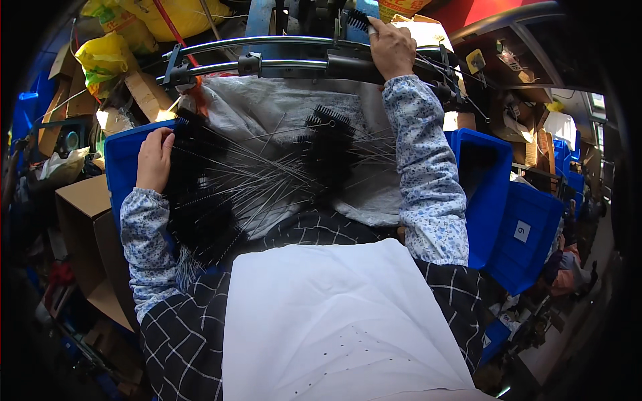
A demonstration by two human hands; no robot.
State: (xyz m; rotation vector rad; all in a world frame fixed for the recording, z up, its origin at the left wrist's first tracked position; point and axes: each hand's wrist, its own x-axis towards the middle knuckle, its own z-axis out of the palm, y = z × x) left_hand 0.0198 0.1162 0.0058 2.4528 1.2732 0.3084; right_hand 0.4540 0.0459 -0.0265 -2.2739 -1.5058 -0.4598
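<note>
My right hand [392,48] is closed at the far end of a metal-railed machine [287,63], its fingers around a small black bristle brush [359,21]. My left hand [155,159] is curled against the outer edge of a heap of black bristle brushes [200,194], fingertips pinched together; what they grip is hidden among the dark bristles. Long thin wire stems [267,174] from this heap cross toward a second bunch of black brushes [328,150] in the middle. Both bunches lie on a whitish plastic sheet [234,97] in front of me.
Blue plastic bins stand at the left [117,150] and right [481,180], another blue bin [525,234] beside the right one. An open cardboard box [87,214] is at the far left. Yellow bags [110,60] and a red pole [170,27] lie behind the rails.
</note>
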